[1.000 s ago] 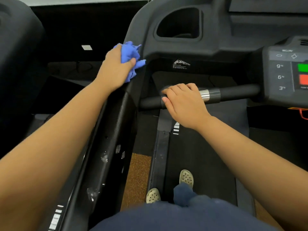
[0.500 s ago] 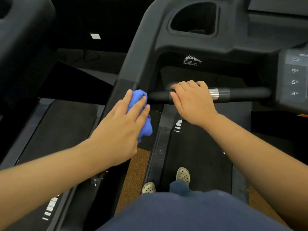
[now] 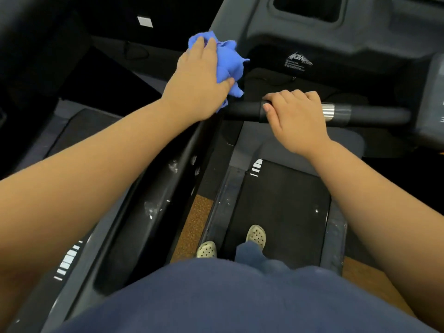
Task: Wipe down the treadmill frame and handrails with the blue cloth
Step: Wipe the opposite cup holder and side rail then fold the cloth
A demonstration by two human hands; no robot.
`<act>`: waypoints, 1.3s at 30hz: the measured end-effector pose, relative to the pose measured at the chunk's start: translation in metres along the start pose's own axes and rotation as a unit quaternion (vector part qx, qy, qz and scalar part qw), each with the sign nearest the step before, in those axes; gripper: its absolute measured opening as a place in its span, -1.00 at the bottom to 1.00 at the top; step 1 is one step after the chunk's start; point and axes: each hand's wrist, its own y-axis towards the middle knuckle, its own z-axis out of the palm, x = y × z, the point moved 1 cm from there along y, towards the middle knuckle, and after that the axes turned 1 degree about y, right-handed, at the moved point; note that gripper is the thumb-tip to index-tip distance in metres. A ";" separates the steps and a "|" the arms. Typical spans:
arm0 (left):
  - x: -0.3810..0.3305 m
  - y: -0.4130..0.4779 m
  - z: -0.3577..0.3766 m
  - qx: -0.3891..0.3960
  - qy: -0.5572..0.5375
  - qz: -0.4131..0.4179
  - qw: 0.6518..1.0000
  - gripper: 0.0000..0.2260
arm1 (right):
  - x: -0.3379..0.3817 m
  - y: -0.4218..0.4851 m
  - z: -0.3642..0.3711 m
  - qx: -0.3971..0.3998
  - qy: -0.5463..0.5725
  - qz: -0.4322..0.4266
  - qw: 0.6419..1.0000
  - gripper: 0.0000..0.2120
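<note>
Two bare hands are working at the front of a treadmill. Person's left hand is gripping the bunched blue cloth, fingers lying over its top and thumb digging into its near side, and is pressing it against the grey frame where the console side is sweeping down toward the left rail. Loose corners of the cloth are sticking out to the right, and its lower tip is hanging just beside the left end of the black bar. Right hand is grasping that bar from above, fingers curling over the far side, thumb lying along the near side. It is sitting just left of the silver ring on the bar. The two hands are near each other but not touching. White smudges are showing along the rail's dark inner face. Person is standing on the belt in pale perforated shoes, the left one resting on the belt's side strip. Brown floor is showing in the gap between rail and belt. An open pocket is sitting in the console top, with a small white sticker below it. Navy shirt is filling the bottom of the view.
</note>
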 end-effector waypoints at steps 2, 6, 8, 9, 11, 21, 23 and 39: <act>0.000 -0.038 -0.002 0.015 0.017 -0.032 0.999 -0.41 | 0.001 0.000 0.000 0.003 0.000 0.002 1.000 -0.61; -0.009 -0.120 -0.015 0.008 0.117 0.038 0.992 -0.41 | 0.002 -0.001 0.000 0.002 0.002 0.011 1.000 -0.62; -0.016 -0.154 -0.020 0.022 0.192 0.056 0.980 -0.37 | 0.002 0.000 -0.001 0.003 0.005 0.014 1.000 -0.63; -0.020 -0.167 -0.020 0.054 0.219 0.045 0.973 -0.35 | 0.002 -0.001 -0.001 0.004 0.006 0.014 1.000 -0.63; -0.031 -0.184 -0.019 0.142 0.288 0.046 0.946 -0.38 | 0.003 -0.001 -0.002 0.005 0.006 0.011 1.000 -0.62; -0.041 -0.098 0.000 0.210 0.473 0.189 0.835 -0.37 | 0.001 -0.003 -0.002 0.008 0.020 0.000 1.000 -0.62; -0.043 -0.073 0.005 0.181 0.466 0.170 0.849 -0.36 | 0.000 -0.003 -0.001 0.005 0.021 -0.001 1.000 -0.62; -0.007 -0.186 -0.033 0.090 0.098 0.036 0.990 -0.39 | 0.000 -0.002 0.001 -0.010 0.009 0.001 1.000 -0.62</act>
